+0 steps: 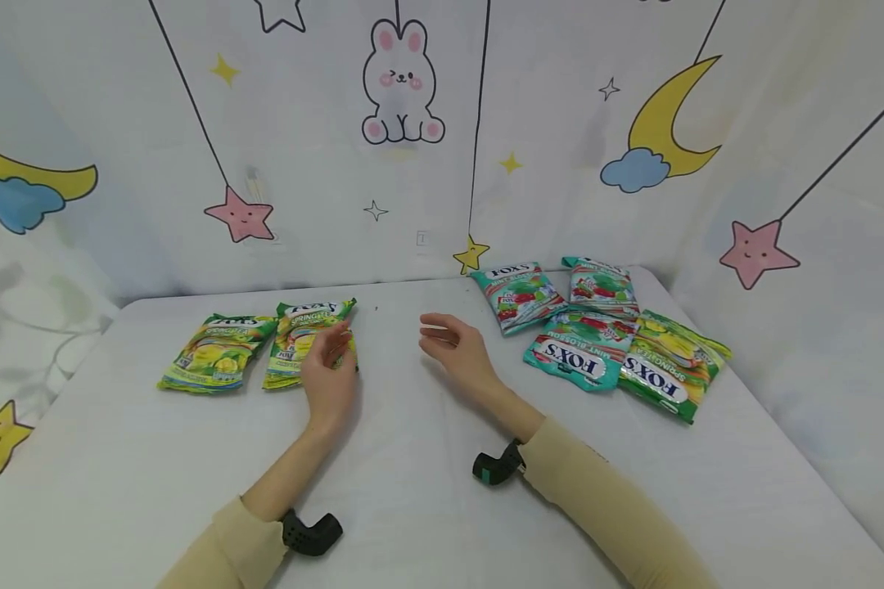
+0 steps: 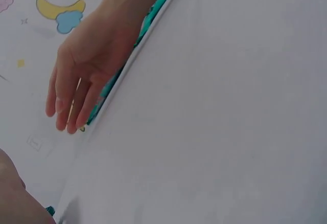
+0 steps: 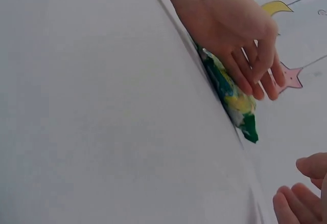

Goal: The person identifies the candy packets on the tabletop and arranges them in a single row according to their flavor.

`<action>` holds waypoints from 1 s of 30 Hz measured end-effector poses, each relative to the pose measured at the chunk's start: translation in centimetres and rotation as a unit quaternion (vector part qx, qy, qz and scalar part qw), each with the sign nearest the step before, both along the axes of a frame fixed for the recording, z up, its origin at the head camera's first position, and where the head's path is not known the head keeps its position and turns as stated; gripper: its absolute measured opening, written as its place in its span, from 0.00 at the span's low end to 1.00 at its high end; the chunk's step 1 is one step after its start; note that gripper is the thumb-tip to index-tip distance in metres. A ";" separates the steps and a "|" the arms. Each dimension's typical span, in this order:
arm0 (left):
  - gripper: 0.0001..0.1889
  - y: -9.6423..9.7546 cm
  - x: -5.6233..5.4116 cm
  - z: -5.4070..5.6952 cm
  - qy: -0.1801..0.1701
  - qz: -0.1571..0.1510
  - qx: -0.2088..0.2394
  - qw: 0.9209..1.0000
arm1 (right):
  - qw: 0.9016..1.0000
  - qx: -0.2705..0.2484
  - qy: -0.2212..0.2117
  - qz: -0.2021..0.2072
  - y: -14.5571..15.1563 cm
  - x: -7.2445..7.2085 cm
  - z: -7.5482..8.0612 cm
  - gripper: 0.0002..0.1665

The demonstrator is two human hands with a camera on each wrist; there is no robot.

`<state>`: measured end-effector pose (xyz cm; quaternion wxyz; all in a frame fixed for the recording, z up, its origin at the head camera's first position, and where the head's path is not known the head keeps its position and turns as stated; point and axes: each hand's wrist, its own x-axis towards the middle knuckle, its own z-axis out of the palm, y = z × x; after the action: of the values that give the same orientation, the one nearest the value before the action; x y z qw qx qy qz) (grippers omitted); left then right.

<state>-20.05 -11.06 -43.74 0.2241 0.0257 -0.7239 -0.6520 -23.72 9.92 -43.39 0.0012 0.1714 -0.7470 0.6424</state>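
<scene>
Bags (image 1: 217,352), six: two left, four right. Left hand (image 1: 329,376) near the pair, right hand (image 1: 462,350) between groups; both empty, relaxed.

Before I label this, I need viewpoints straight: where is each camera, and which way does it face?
Head: worn on the head, facing forward and down at the table; left hand, right hand and sleeves show.
Left wrist: worn there, facing across to the right hand and teal packaging; part of the left hand shows lower left.
Right wrist: worn there, facing across to the left hand and a green-yellow packet; part of the right hand shows lower right.
Shared: both wrist views show both hands and table.
</scene>
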 end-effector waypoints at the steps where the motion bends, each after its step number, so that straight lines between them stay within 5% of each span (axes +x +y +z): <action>1: 0.20 0.4 0.1 -0.1 -0.003 -0.007 -0.002 1.000 | 1.000 0.002 0.004 -0.008 0.6 0.1 0.0 0.26; 7: 0.20 3.0 0.1 -0.1 -0.009 -0.042 0.005 0.999 | 0.999 0.011 0.017 -0.030 3.9 0.7 0.2 0.23; 21: 0.22 9.3 1.1 -0.5 0.056 -0.106 -0.014 0.993 | 0.994 0.023 0.062 -0.085 12.3 2.7 0.4 0.21; 30: 0.21 13.7 2.0 -0.6 0.067 -0.151 -0.018 0.986 | 0.986 0.006 0.102 -0.131 17.9 4.4 0.6 0.17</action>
<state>-18.05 2.60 -44.30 0.1713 -0.1317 -0.7147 -0.6652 -19.32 27.85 -42.84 0.1602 0.1368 -0.7624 0.6118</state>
